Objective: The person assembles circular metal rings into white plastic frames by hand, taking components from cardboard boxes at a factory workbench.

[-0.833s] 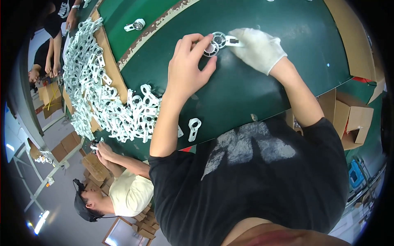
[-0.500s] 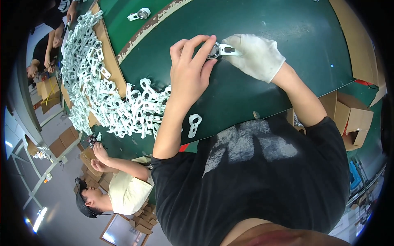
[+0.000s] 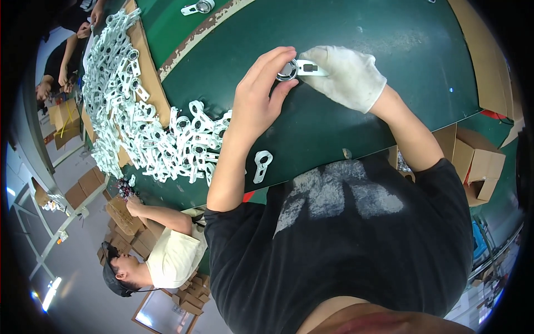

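Over the dark green tabletop, my bare left hand (image 3: 260, 92) holds the round end of a white ring-ended plastic part (image 3: 307, 68) between thumb and fingers. A dark disc with a metallic rim fills that ring, and a black rectangle marks the part's flat shank. My right hand (image 3: 345, 78), in a whitish glove, pinches the shank's other end; its fingertips are partly hidden. Close to my left forearm lies a single white part (image 3: 263, 166) with an open ring. To the left spreads a big pile of similar white parts (image 3: 186, 147).
Cardboard (image 3: 146, 67) lies under part of the pile. Past a worn edge strip (image 3: 203, 33), another white part (image 3: 198, 7) rests on a green surface. Cardboard boxes (image 3: 481, 161) stand at the right. A co-worker in a cap (image 3: 178, 259) reaches toward small dark pieces (image 3: 125, 188); other people work far left.
My left fingers have shifted on the ring, leaving more of its disc showing. Beyond the strip, the white part has moved farther away and slightly right. The co-worker's hands have moved.
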Tool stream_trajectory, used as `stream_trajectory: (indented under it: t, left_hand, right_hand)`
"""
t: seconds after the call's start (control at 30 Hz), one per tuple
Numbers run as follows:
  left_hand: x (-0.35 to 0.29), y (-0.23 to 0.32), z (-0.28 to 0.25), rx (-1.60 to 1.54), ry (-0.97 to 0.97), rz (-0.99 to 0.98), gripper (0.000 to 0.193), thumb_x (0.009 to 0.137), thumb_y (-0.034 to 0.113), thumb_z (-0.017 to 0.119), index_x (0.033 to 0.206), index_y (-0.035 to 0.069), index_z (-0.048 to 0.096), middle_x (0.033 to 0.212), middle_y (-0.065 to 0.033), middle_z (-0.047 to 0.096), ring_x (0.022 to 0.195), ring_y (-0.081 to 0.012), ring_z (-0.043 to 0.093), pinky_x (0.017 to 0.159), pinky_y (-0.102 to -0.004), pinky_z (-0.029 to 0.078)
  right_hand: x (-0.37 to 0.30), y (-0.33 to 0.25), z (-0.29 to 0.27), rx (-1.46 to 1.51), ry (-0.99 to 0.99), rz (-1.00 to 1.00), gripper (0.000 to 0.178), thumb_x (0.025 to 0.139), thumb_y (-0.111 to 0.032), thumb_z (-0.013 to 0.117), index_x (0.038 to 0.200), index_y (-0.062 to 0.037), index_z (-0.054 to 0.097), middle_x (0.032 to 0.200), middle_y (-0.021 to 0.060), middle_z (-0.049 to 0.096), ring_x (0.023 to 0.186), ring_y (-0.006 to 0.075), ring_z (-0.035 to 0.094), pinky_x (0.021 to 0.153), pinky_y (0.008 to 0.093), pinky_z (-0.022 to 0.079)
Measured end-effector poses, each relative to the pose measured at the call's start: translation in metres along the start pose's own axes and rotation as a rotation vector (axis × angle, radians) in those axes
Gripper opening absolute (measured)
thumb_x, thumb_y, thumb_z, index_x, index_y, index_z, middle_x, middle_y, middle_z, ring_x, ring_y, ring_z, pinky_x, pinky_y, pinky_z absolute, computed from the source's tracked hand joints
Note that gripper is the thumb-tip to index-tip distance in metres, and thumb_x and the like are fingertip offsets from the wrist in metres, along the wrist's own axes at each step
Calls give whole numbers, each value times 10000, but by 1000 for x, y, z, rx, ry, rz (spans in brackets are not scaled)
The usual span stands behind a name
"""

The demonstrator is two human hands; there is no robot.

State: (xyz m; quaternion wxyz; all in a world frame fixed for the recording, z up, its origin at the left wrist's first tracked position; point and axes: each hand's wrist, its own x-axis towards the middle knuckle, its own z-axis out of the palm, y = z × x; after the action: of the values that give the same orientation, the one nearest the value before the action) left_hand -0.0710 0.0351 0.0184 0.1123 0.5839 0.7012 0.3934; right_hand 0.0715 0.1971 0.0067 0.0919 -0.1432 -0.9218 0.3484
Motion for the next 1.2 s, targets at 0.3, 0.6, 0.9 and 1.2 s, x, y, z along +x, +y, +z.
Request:
stream_trajectory:
  t: [0.3,0.6,0.9,1.2]
  left_hand:
    - [0,4,0,19,-27,49,536,803,-104,708,1309,51,624,1316,-133,644,1123,-284,655,912,-359,571]
    - [3,11,4,-101,-53,270,670,760,-104,652,1407,32,544,1325,-163,625,1228,-358,625,986,-413,547]
    - [-2,3,11,-703,-58,-128,490,873,32,680,1354,9,593,1368,-162,633,1167,-250,648,969,-349,525]
    - [6,-1,9,-649,-41,-27,257,922,189,753,1099,5,732,1196,-144,731,1107,-275,694,949,-357,541]
  right_hand:
    - [0,2,2,141,-83,37,330,951,-378,639,1116,-96,687,959,136,730,926,349,711,786,459,565]
    - [-1,-3,-4,675,-363,82,502,966,-521,627,1205,-86,706,974,154,726,931,270,695,867,370,526]
    - [-6,-7,8,221,-69,-108,338,988,-451,588,1179,-199,706,891,111,730,857,335,721,734,448,566]
    - [-13,-15,13,-32,62,-138,325,953,-434,621,924,-124,713,752,107,708,721,330,719,616,462,568]
